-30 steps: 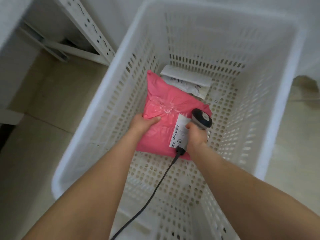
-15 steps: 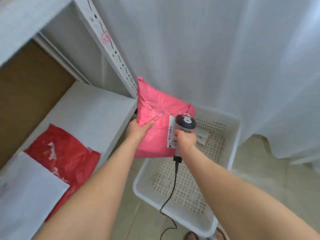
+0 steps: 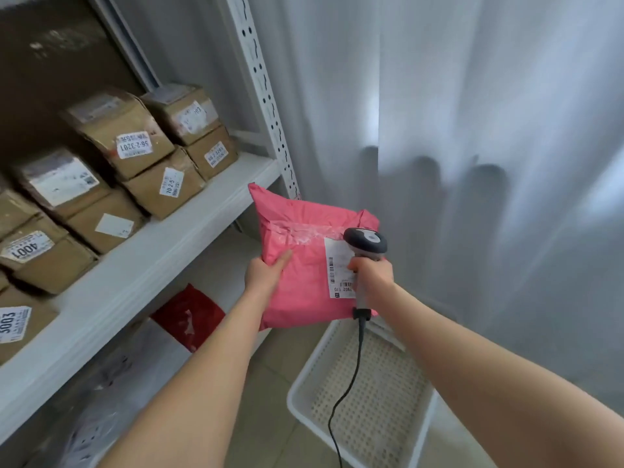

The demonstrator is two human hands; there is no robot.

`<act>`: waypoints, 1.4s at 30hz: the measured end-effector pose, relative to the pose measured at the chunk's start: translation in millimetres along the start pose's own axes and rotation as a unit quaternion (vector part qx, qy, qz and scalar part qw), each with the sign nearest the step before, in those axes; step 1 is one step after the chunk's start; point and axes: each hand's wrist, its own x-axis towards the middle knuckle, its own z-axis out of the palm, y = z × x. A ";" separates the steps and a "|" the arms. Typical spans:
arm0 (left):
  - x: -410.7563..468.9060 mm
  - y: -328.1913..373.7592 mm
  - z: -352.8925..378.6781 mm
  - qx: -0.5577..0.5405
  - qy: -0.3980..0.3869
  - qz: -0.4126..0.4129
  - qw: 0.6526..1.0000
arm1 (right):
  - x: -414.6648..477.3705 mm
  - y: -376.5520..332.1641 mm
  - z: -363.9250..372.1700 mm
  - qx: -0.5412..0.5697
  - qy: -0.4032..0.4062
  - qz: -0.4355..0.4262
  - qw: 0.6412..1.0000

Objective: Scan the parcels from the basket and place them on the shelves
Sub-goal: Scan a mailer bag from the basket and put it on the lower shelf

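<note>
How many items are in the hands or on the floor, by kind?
pink parcel: 1
scanner: 1
basket: 1
Total: 3

The shelf (image 3: 141, 265) is the landmark. Its back and left are packed with stacked boxes (image 3: 118, 170), but a bare strip runs along its front edge and widens at the right end, near the upright post (image 3: 266, 106). The pink parcel (image 3: 304, 265), held by both hands, hangs just right of that end, in front of the post's foot. Below the shelf, a red bag (image 3: 189, 315) takes part of the lower level. Right of the shelf, a curtain (image 3: 472, 163) closes off the side; the basket (image 3: 364, 400) stands on the floor beneath.
</note>
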 end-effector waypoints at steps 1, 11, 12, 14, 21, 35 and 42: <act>-6.9 7.7 -6.1 -0.009 0.003 0.006 1.000 | -8.2 -8.3 -2.7 -0.003 -0.006 -0.007 1.000; -52.3 71.6 -52.5 -0.038 0.050 0.055 0.996 | -54.1 -62.0 -23.8 -0.042 -0.011 -0.070 0.997; -53.9 75.3 -56.7 -0.037 0.056 0.058 0.996 | -58.2 -66.5 -25.2 -0.042 -0.012 -0.074 0.996; -55.5 81.8 -64.6 -0.036 0.062 0.060 0.996 | -63.7 -75.0 -28.3 -0.043 -0.017 -0.069 0.997; -58.4 94.5 -77.5 -0.013 0.074 0.081 0.994 | -78.4 -94.7 -38.6 -0.043 -0.062 -0.128 0.989; -55.0 112.7 -86.3 0.200 0.100 0.115 0.968 | -91.4 -95.6 -45.0 -0.003 -0.261 -0.111 0.959; -53.1 112.8 -93.8 0.152 0.063 0.104 0.981 | -95.8 -92.5 -44.2 -0.017 -0.300 -0.072 0.951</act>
